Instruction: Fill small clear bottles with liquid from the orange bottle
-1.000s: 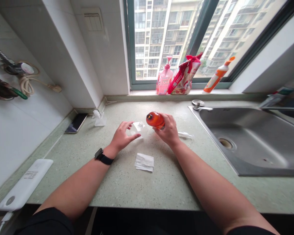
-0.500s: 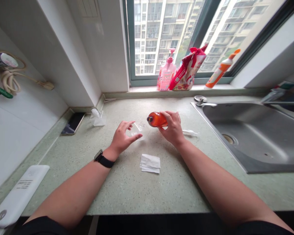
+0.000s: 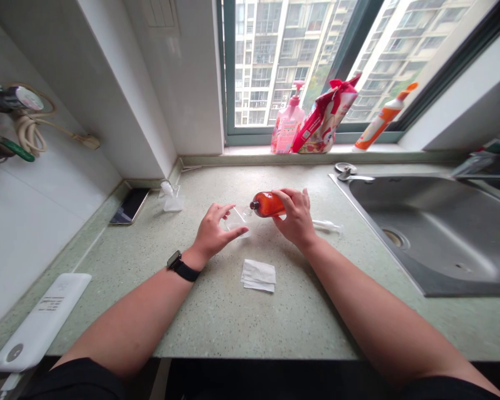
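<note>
An amber bottle (image 3: 268, 204) lies tipped on its side in my right hand (image 3: 295, 215), its dark uncapped-looking neck pointing left. Between the thumb and fingers of my left hand (image 3: 215, 230) is a clear plastic container (image 3: 236, 222), held by its sides near the counter. The bottle's mouth is close to the container's right edge; whether any liquid flows cannot be made out. Folded white tissue (image 3: 259, 275) rests on the counter in front of both hands. Just beyond my right wrist is a thin clear-and-white tube-like item (image 3: 327, 226), partly hidden.
A translucent spray-top piece (image 3: 170, 197) and a phone (image 3: 129, 206) are at the back left. The white power bank (image 3: 41, 322) is at the left edge. To the right is a steel sink (image 3: 400, 289). A pink pump bottle (image 3: 289, 125) and red bag (image 3: 327, 119) stand on the sill.
The bottle has tilted slightly, its mouth now seen more from the side and facing left toward the container. Both hands keep their hold. The whole view has shifted a little.
</note>
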### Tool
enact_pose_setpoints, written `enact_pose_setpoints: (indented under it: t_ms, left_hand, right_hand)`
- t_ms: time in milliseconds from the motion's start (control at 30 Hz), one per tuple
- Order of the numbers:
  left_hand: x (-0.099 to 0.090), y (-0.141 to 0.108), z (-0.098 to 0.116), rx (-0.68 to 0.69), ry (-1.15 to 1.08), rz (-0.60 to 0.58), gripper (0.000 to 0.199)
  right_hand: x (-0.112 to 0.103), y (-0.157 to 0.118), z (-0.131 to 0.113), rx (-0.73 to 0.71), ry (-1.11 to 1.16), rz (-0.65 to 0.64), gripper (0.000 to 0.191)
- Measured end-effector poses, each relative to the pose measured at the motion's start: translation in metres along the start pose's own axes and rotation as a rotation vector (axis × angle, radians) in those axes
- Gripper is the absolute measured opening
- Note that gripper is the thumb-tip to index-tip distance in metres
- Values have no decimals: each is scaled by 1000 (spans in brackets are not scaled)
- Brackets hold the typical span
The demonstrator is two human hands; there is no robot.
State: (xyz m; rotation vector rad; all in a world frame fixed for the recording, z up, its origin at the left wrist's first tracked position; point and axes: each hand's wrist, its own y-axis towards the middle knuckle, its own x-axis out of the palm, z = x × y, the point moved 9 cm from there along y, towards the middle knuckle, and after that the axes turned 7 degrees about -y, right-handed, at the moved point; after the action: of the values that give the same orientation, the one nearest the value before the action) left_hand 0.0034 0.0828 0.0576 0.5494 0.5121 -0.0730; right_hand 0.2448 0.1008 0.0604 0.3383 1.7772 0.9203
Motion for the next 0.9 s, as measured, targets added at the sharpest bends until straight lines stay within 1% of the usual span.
enact_pose_setpoints:
  t_ms: [300, 467, 900]
  left_hand:
    - [2, 0, 0, 20, -1, -7, 71]
    - [3, 0, -2, 14, 7, -14, 72]
    - [5, 0, -5, 4, 30, -19, 73]
  right_hand:
    - [-2, 1, 0, -8, 3, 13, 68]
    - [-6, 1, -2, -23, 5, 39, 70]
    - [-7, 1, -3, -26, -4, 44, 73]
